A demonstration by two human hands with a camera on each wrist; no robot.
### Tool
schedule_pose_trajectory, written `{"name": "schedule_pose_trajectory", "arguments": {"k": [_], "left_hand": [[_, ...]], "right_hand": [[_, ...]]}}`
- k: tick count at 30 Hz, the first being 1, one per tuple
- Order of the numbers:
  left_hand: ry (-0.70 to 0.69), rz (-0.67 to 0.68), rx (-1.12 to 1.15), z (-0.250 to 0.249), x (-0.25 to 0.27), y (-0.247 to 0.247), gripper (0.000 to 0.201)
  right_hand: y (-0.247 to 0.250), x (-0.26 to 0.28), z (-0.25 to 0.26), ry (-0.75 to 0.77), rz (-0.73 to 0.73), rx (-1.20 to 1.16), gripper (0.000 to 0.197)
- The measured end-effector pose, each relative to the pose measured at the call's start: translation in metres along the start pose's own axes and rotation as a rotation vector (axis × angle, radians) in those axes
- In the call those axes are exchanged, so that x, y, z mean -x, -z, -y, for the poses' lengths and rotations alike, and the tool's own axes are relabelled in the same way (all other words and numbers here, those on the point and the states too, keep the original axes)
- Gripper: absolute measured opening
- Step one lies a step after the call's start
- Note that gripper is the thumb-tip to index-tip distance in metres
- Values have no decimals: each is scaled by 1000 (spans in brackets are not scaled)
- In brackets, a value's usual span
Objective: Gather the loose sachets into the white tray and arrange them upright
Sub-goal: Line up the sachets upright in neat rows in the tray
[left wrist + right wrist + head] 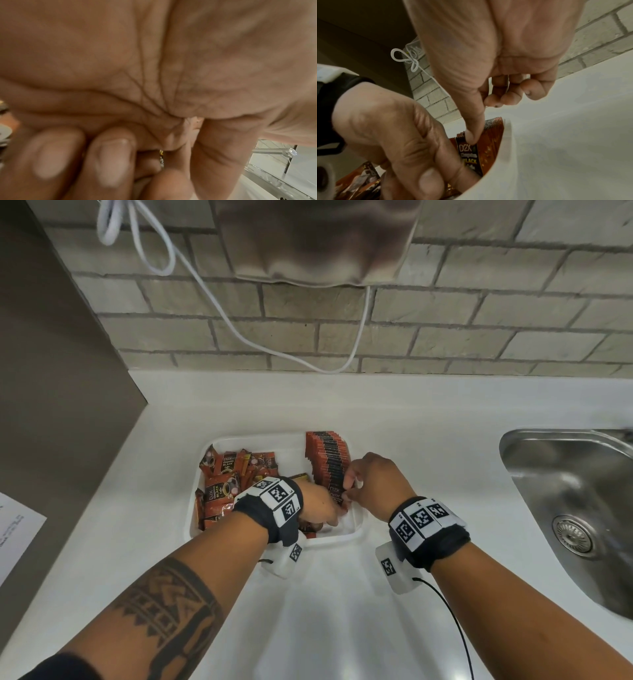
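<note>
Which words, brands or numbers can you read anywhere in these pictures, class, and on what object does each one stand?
"D2X": top of the front sachet of the upright row, right wrist view.
"BLACK", first letter partly hidden: lower on that same sachet.
"D2X" and "BLACK": loose sachets lying in the white tray, head view.
Smaller print on the sachets: too blurred to read.
Paper sheet at the left edge: print too small.
Wristband markers: square codes, no words.

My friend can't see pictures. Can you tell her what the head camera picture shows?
Two hands, left hand and right hand, press together a row of upright sachets in a white tray on a counter; jumbled sachets fill its left side.
</note>
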State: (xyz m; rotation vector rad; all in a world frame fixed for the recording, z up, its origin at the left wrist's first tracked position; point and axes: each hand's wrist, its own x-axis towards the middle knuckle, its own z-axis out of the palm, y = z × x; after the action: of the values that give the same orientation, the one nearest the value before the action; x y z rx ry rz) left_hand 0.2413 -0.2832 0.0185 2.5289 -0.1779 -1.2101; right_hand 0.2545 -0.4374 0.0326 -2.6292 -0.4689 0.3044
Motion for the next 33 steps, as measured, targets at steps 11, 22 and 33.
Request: {"name": "schedule_pose_trajectory", "arguments": {"k": [11, 22, 33], "left_hand": [[-57, 78, -101, -6, 14, 6, 41], [53, -259, -178, 51, 39, 52, 32], [-3, -250, -334, 55, 4, 35, 45]], "right_hand": [[1, 1, 5, 4, 3, -21, 22], [-3, 43, 34, 86, 55, -104, 17], [-27, 46, 63, 31, 474, 150, 68]]}}
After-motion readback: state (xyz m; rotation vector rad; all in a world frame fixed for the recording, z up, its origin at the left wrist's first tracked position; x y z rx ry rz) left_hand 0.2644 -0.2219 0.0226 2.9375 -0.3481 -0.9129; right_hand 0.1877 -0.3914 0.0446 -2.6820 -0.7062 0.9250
